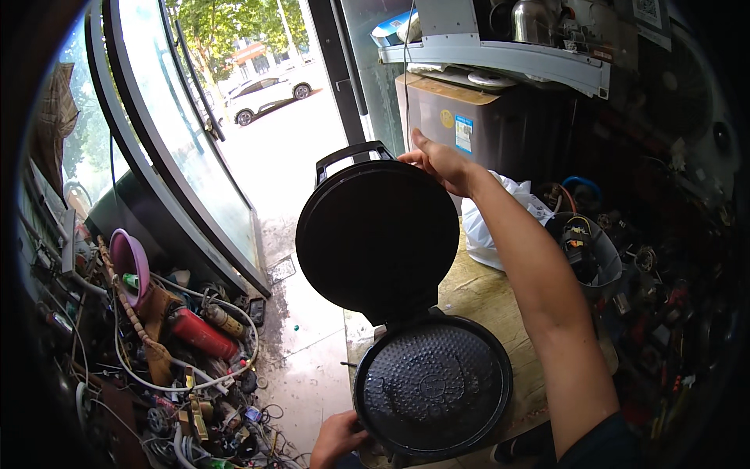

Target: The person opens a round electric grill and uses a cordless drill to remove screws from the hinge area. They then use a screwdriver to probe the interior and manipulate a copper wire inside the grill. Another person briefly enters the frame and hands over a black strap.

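An electric baking pan [433, 383], black and round, stands opened on a worn wooden tabletop. Its dimpled lower plate faces up, with a shiny surface. The dark lid [377, 238] is raised on the hinge, its loop handle [355, 152] at the far end. My right hand [445, 162] grips the lid's upper right rim beside the handle; the thumb points up and the other fingers are partly hidden behind the rim. At the lower left, my left hand [337, 438] holds the edge of the base, its fingertips partly hidden by the pan.
The tabletop [492, 301] carries a white plastic bag [504, 219] and a bucket of parts [598, 254]. A large grey bin [500, 117] stands behind, beneath a shelf [500, 59]. Hoses, a red cylinder [203, 332] and scrap crowd the left floor beside the open glass door [195, 133].
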`<state>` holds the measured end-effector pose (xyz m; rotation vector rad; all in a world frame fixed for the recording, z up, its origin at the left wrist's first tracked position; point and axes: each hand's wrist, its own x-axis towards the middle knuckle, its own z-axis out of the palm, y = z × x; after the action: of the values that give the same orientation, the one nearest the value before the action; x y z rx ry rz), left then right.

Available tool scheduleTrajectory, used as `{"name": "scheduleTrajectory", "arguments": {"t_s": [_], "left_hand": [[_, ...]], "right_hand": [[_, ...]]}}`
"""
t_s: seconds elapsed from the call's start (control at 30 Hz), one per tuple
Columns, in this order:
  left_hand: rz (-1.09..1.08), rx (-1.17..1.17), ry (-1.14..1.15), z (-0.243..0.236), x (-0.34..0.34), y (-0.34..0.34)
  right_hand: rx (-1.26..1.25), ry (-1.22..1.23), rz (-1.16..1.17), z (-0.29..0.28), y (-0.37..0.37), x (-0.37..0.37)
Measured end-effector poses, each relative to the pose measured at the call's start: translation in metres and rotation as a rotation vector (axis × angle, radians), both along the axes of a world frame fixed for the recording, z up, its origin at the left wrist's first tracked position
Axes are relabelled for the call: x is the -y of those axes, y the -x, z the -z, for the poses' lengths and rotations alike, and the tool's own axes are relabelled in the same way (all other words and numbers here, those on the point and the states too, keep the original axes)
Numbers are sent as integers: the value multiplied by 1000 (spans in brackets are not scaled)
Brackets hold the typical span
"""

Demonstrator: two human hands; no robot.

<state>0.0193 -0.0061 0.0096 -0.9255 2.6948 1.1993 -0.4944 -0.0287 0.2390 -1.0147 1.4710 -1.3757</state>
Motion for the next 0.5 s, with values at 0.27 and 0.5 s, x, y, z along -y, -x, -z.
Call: {"name": "scheduleTrajectory", "arguments": {"t_s": [0.27, 0.5], "left_hand": [[-1, -188, -182, 22, 13, -15], [2, -211, -176, 22, 15, -22]], "right_hand": [[105, 66, 19, 30, 21, -5], [50, -15, 205, 54, 9, -26]]}}
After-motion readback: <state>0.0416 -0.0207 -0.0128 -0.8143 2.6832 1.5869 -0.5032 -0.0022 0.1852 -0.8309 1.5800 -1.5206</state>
